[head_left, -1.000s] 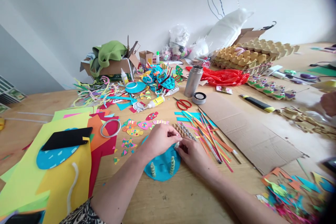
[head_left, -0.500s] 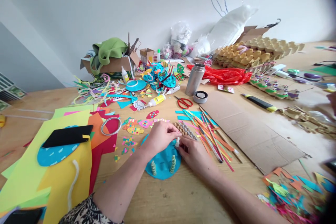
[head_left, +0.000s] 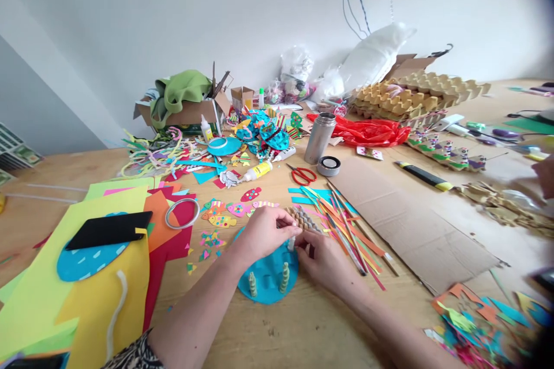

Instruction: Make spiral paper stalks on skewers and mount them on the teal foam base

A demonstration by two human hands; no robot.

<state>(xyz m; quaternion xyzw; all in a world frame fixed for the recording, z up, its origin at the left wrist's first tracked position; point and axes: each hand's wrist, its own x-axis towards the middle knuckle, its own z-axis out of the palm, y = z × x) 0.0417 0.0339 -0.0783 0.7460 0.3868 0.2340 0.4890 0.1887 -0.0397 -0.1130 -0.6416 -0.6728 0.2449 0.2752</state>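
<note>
A pale wall [head_left: 259, 11] is standing behind a wooden table [head_left: 277, 334] bearing a blue disc [head_left: 269, 293]. Over the disc's far right edge, the right hand [head_left: 322, 256] is pinching a white piece [head_left: 291, 244]; the left hand [head_left: 265, 233] is curling alongside, its hold unclear.

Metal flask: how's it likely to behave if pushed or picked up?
The flask likely tips under a high push: it stands tall and narrow. Its smooth metallic side may feel slippery. Any contents might spill: what looks like its cap lies beside it.
</note>
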